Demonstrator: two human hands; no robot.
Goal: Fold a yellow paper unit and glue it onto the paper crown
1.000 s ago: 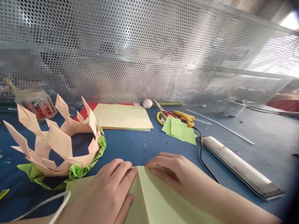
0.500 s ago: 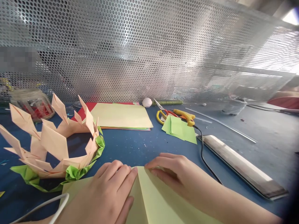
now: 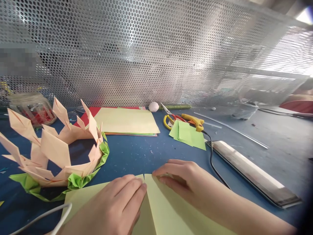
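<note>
A pale yellow-green sheet of paper [image 3: 168, 217] lies on the blue table in front of me, with a lengthwise fold line and a small notch at its far edge. My left hand [image 3: 119, 202] rests flat on its left part, fingers extended side by side and pointing at the fold. At the far edge, just right of the fold, my right hand [image 3: 182, 179] has its bent fingers and thumb closed on the paper. The sheet's near part runs out of view. A white cable [image 3: 65, 215] loops by my left wrist.
A peach paper crown-like ring [image 3: 56, 150] with green folded paper stands left, before a glass jar [image 3: 31, 109]. Behind are stacked paper sheets [image 3: 127, 120], scissors [image 3: 168, 114], a yellow glue gun [image 3: 193, 121], green paper squares [image 3: 187, 135]. A phone-like slab [image 3: 254, 174] lies right.
My left hand has slid slightly nearer to me and to the right, and its fingers have drawn closer together. My right hand has stayed nearly in place.
</note>
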